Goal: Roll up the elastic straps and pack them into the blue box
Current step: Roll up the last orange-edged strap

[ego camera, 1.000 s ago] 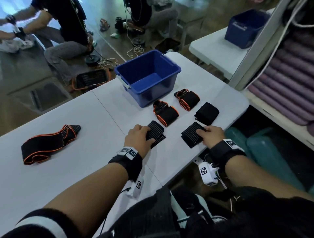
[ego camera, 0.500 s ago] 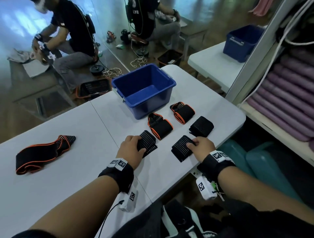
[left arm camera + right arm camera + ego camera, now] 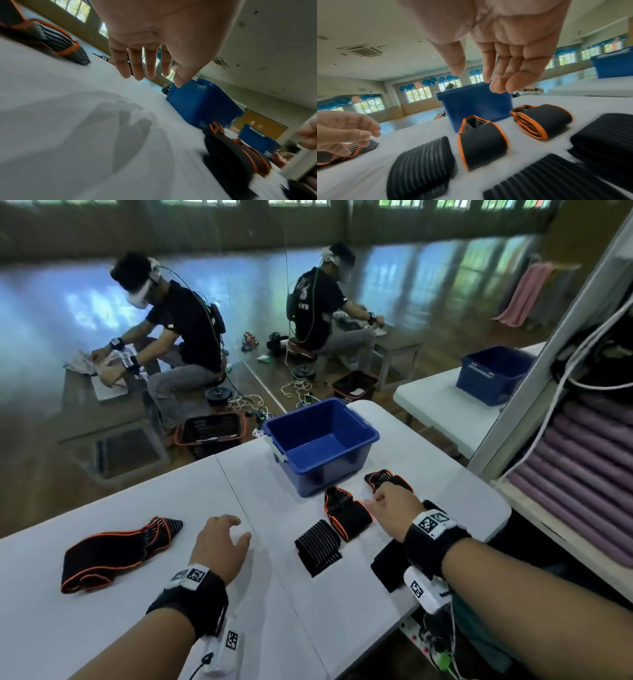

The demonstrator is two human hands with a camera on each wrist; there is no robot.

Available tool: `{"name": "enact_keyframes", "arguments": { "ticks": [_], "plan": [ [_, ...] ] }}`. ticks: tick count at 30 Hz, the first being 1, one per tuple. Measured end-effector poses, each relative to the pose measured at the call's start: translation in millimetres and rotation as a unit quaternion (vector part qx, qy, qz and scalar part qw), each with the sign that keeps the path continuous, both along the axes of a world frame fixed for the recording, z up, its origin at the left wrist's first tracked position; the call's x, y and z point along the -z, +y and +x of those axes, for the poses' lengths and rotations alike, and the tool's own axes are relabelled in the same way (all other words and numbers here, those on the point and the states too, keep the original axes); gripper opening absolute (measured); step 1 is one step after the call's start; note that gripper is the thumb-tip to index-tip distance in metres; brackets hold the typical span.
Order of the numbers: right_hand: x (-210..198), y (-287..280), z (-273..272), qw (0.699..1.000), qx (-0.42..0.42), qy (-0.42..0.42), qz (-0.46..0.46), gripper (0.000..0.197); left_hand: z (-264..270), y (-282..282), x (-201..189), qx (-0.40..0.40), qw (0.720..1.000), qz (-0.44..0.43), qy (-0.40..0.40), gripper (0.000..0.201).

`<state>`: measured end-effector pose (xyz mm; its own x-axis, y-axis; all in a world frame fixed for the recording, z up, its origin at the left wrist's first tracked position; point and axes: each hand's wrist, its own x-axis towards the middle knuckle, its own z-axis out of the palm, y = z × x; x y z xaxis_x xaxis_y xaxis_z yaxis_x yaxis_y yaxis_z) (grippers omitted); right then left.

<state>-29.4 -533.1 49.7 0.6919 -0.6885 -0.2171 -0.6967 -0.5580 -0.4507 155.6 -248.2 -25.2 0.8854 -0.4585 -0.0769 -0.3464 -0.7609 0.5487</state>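
The blue box [image 3: 356, 453] stands at the table's far side, with nothing showing inside it. In front of it lie rolled straps: two orange-trimmed rolls [image 3: 346, 513] [image 3: 544, 121] and a black ribbed roll [image 3: 318, 546]. Two more black rolls [image 3: 388, 570] are partly hidden under my right wrist. One long unrolled orange-edged strap [image 3: 113, 553] lies at the left. My left hand [image 3: 239, 529] [image 3: 157, 81] hovers open over bare table between that strap and the ribbed roll. My right hand [image 3: 376, 498] [image 3: 477, 79] hangs open above the orange-trimmed rolls and holds nothing.
The white table [image 3: 267, 594] ends close on the right, next to a shelf of purple mats [image 3: 589, 474]. A second table with another blue bin [image 3: 493, 374] stands further back. Two seated people [image 3: 185, 337] work on the floor beyond, beside a black basket [image 3: 210, 429].
Both hands have let go of the black ribbed rolls. The left hand has moved left over bare table; the right has moved forward over the orange-trimmed rolls. The head view has tilted up.
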Motion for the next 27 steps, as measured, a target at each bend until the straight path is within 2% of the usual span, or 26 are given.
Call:
{"name": "enact_keyframes", "arguments": {
  "ticks": [3, 6, 9, 12, 21, 25, 27],
  "plan": [
    [-12, 34, 41, 0.999, -0.044, 0.012, 0.011, 0.029, 35, 41, -6, -0.037, 0.999, 0.018, -0.029, 0.031],
    [-14, 74, 78, 0.995, -0.09, 0.028, 0.024, 0.028, 65, 85, -16, -0.091, 0.99, 0.097, -0.053, 0.035],
    [-6, 114, 112, 0.99, -0.13, 0.041, 0.032, 0.028, 86, 129, -16, -0.113, 0.976, 0.183, -0.031, 0.052],
    [2, 155, 138, 0.982, -0.176, 0.066, 0.027, 0.031, 97, 166, -5, -0.098, 0.973, 0.207, 0.003, 0.058],
    [31, 247, 188, 0.962, -0.242, 0.124, 0.031, 0.041, 83, 211, 12, -0.049, 0.988, 0.144, 0.003, 0.039],
    [49, 272, 198, 0.962, -0.242, 0.112, 0.055, 0.044, 72, 220, 18, -0.016, 0.992, 0.126, 0.006, 0.04],
    [58, 282, 202, 0.963, -0.239, 0.11, 0.065, 0.052, 67, 223, 20, -0.007, 0.993, 0.117, 0.005, 0.041]
  ]
}}
